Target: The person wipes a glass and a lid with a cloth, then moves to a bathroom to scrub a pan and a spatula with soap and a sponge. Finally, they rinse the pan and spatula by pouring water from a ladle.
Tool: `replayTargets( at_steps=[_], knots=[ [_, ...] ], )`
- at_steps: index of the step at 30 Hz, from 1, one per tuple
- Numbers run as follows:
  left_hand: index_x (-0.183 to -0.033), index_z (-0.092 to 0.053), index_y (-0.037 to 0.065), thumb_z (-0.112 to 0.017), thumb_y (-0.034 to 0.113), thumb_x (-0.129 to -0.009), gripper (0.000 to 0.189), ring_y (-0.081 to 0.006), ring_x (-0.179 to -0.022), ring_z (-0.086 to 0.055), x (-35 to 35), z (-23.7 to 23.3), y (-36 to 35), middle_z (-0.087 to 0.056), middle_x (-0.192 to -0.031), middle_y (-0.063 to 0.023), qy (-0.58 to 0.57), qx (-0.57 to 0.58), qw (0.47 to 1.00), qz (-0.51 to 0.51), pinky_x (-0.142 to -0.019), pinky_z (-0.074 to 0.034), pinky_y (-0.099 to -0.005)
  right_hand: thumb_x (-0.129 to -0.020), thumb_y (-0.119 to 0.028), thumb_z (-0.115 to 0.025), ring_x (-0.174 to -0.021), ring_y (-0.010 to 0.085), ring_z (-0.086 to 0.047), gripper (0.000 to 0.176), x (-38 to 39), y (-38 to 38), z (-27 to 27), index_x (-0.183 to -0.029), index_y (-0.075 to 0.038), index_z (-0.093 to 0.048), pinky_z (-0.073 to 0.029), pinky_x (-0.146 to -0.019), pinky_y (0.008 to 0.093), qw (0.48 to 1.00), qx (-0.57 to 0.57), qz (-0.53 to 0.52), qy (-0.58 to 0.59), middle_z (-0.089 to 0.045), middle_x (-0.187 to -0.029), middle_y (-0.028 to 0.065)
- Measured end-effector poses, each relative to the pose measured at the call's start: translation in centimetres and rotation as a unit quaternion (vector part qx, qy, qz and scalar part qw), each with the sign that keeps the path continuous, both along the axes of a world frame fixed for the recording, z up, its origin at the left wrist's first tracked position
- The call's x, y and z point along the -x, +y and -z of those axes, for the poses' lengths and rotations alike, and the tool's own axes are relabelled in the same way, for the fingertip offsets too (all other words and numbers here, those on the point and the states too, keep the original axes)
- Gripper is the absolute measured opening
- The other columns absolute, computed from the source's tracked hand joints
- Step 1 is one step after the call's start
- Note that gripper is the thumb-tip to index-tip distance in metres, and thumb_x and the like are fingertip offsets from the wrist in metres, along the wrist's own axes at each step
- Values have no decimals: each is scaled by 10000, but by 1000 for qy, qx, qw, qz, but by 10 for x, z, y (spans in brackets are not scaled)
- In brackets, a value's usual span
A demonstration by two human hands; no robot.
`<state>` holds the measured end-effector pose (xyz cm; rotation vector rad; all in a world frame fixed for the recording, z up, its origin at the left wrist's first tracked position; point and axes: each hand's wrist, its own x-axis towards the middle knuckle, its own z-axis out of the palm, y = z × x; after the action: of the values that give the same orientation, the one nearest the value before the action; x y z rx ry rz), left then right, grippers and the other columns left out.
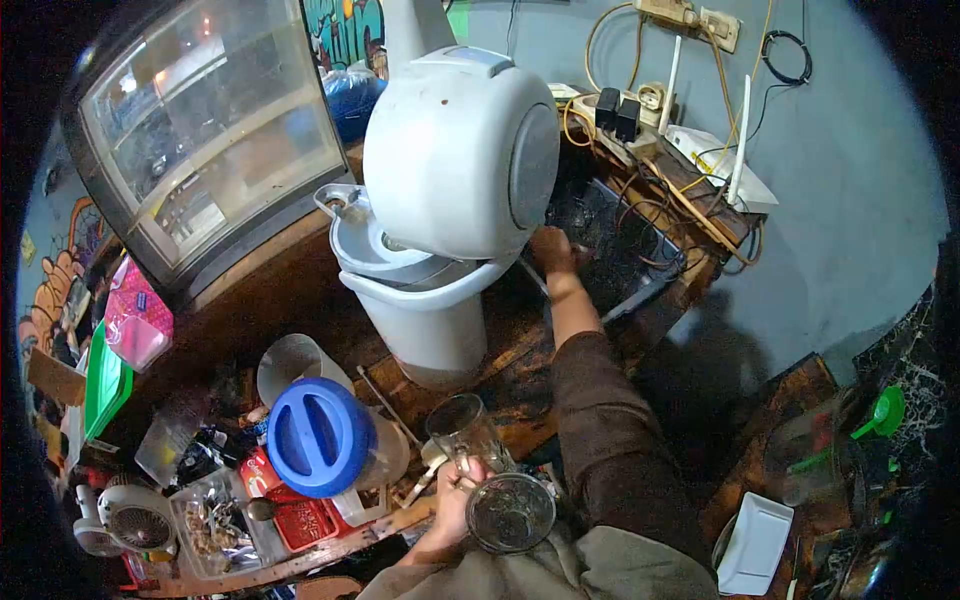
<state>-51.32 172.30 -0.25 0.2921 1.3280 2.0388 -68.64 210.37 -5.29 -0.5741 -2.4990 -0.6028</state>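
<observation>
The left hand [456, 505] is curled with its fingers between two glass mugs, the upper mug [457, 418] and the lower mug [511, 515], both by the table's [522, 352] near edge. It seems to grip them together, though the hold on each cannot be made out. The right hand [554, 252] reaches toward the table's wall-side edge, beside the white appliance [455, 150] and over the near side of the dark tray [618, 240]. Its fingers are partly bent; whether they hold anything cannot be told.

A good hold would likely be firm and low on both mugs, so the glass does not knock together. The reaching arm is best held clear of the white bucket [425, 325], and the sleeve away from the cables [648, 205] trailing near the tray.
</observation>
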Motion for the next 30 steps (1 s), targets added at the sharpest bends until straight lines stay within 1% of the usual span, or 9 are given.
replayTargets(
  at_steps=[8, 10, 12, 13, 14, 15, 17, 21, 30],
  knots=[
    [-639, -491, 36, -520, 156, -782, 189, -80, -567, -467, -1, -3, 17, -525, -615, -15, 89, 28, 996, -10, -543, -379, -219, -741, -191, -451, -668, 251, -577, 171, 1, 12, 2, -735, -69, -571, -442, -571, 357, 994, 96, -18, -44, -590, -712, 119],
    [-653, -503, 29, -529, 140, -772, 166, -85, -599, -491, 3, -8, 29, -546, -639, -28, 108, 57, 992, 29, -561, -393, -228, -739, -163, -452, -708, 304, -563, 163, -39, -26, -61, -729, -34, -552, -445, -600, 357, 889, 399, -58, 219, -573, -776, 170],
    [-683, -524, 16, -548, 122, -756, 131, -96, -650, -526, 7, -7, 44, -577, -681, -50, 162, 93, 979, 86, -595, -412, -240, -639, -116, -546, -661, 262, -566, 177, -91, -52, -105, -792, -45, -601, -445, -649, 332, 916, 256, -146, 273, -586, -801, 136],
    [-700, -532, 11, -558, 118, -751, 122, -101, -668, -536, 9, -7, 54, -587, -700, -59, 194, 100, 971, 101, -611, -418, -243, -605, -69, -574, -714, 246, -569, 243, -118, -46, -95, -846, -53, -602, -445, -680, 299, 798, 482, -234, 276, -579, -798, 133],
    [-712, -535, 6, -555, 121, -756, 124, -101, -666, -536, 10, -13, 64, -587, -699, -59, 217, 119, 964, 99, -610, -418, -242, -632, -83, -603, -785, 213, -563, 270, -167, -82, -146, -901, -62, -596, -433, -718, 276, 866, 474, -124, 105, -576, -846, 125],
    [-725, -539, 2, -553, 123, -761, 127, -101, -663, -536, 11, -20, 77, -588, -698, -59, 241, 135, 956, 96, -610, -418, -242, -671, -147, -618, -815, 182, -537, 295, -213, -91, -141, -943, -42, -579, -417, -730, 268, 727, 619, -261, 139, -552, -892, 106],
    [-736, -541, 1, -555, 117, -756, 119, -100, -656, -532, 15, -19, 104, -588, -696, -60, 216, 75, 971, 68, -607, -416, -241, -646, -221, -664, -802, 152, -502, 432, -284, -132, -168, -1002, -9, -543, -402, -741, 269, 678, 664, -310, 60, -490, -873, 60],
    [-753, -529, 5, -565, 88, -745, 91, -99, -678, -537, 31, -36, 144, -590, -726, -60, 230, 32, 968, 101, -651, -421, -234, -530, -269, -731, -741, 222, -545, 518, -312, -182, -174, -933, 3, -553, -427, -694, 292, 860, 478, -152, 100, -536, -820, 124],
    [-850, -456, 14, -542, 61, -631, 240, -101, -618, -380, 88, -80, 188, -392, -658, -1, 422, -11, 890, 172, -596, -352, -230, -612, -134, -666, -565, 251, -517, 194, -271, -160, -158, -653, 7, -539, -391, -503, 309, 916, 311, -135, 217, -513, -659, 112]
  ],
)
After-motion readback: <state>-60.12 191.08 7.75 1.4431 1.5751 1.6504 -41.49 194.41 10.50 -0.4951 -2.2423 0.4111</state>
